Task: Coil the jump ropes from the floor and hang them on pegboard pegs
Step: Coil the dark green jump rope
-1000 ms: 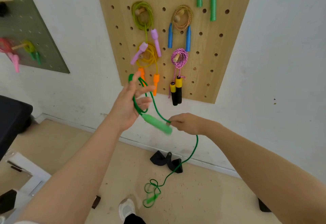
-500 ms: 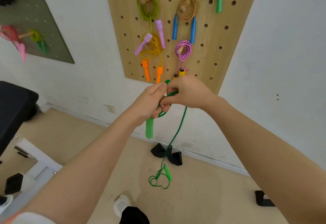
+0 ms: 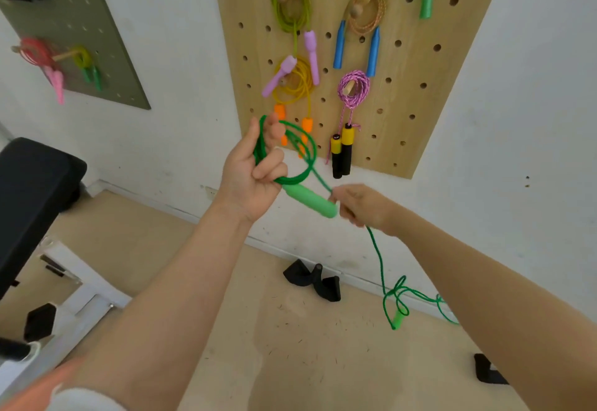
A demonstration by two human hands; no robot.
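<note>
My left hand is raised in front of the wooden pegboard and holds loops of a green jump rope wound around its fingers. One green handle sticks out below that hand. My right hand pinches the same rope just right of the handle. From there the rope runs down to the floor, where its tail and the second green handle lie tangled. Several coiled ropes hang on the board's pegs.
A grey-green pegboard at the left carries a pink rope and a green rope. A black padded bench stands at the left. Black objects lie by the baseboard, another at lower right.
My hands were together at the coil half a second ago; now my right hand has slid down and to the right along the rope. The coil holds another loop, and the tail has shifted right.
</note>
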